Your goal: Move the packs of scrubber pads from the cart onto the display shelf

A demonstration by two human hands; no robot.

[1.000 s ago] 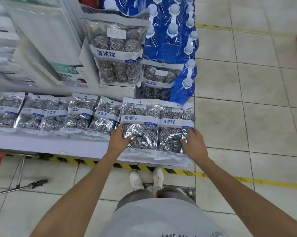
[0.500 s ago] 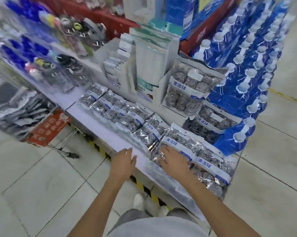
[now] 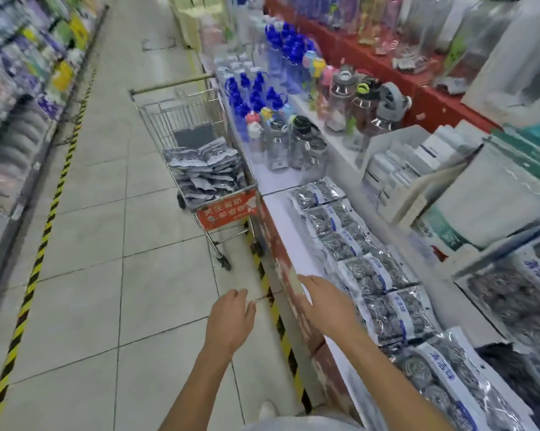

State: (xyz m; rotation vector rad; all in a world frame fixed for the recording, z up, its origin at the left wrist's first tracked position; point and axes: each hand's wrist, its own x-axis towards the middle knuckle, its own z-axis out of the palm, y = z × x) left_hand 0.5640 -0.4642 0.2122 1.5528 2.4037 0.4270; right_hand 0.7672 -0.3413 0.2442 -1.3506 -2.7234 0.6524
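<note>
"Were you carrying anything at that moment?"

"No. My left hand (image 3: 231, 321) hung over the floor tiles, just off the shelf's edge, fingers loose and holding nothing. My right hand (image 3: 326, 303) was over the front lip of the display shelf (image 3: 288, 241), fingers straight, also bare. I judged both were free because the next load had to come out of the cart (image 3: 200, 150)."

"Where was the cart, relative to that shelf?"

"Parked tight against the shelf's front, further along the aisle, well apart from my hands. Its basket held a loose heap of scrubber pad packs (image 3: 205, 172), lying flat and jumbled near the end with the red sign (image 3: 226, 211)."

"And on the shelf itself?"

"A row of packs (image 3: 365, 262) ran lengthwise along the shelf's top, overlapped like tiles with the labels up, I supposed so shoppers could read them. Behind that row stood white boxes (image 3: 417, 163), and beyond its far end the water bottles (image 3: 296, 144)."

"So the job was unfinished?"

"By my reckoning, yes: the cart held plenty more."
</note>
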